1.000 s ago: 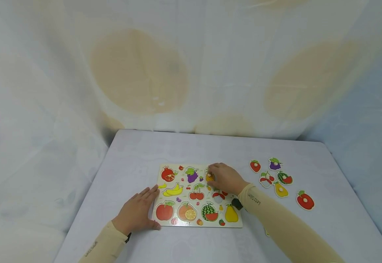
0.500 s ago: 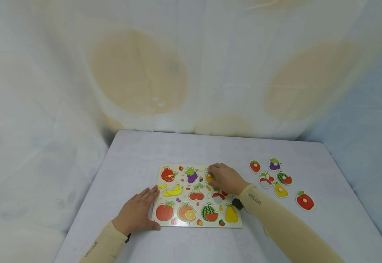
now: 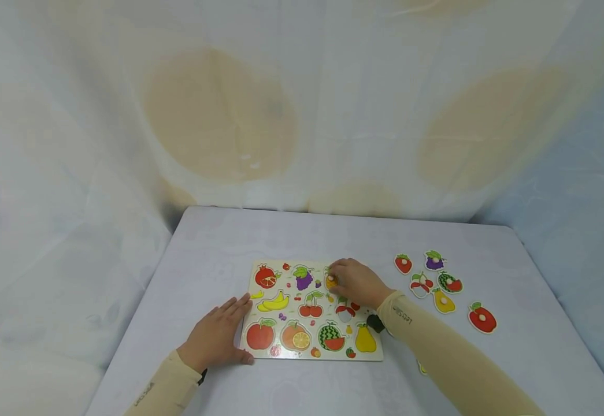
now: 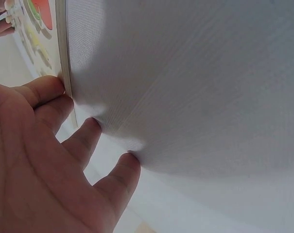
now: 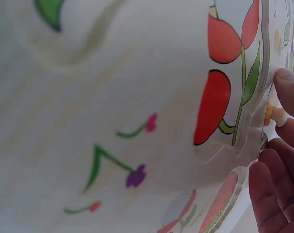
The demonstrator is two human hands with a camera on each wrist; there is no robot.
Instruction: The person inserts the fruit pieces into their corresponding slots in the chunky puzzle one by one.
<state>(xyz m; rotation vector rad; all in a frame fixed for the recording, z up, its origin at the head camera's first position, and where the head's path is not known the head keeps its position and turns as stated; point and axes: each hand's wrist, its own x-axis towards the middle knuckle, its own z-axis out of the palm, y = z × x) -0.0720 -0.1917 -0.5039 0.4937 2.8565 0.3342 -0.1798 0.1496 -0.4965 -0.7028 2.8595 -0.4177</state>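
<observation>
A fruit puzzle board lies flat on the table with fruit pictures in its recesses. My left hand rests at the board's left edge, fingers spread and fairly straight. In the left wrist view, some fingertips touch that edge and the others press on the cloth. At the board's top right, my right hand pinches the small knob of an orange-yellow puzzle piece, green at its top. The knob shows between thumb and finger in the right wrist view. The hand hides part of the piece.
Right of the board lie loose knobbed pieces: strawberry, grapes, cherries, watermelon, pear and a red apple-like one. Another piece is mostly hidden under the right forearm. Patterned cloth hangs behind the table.
</observation>
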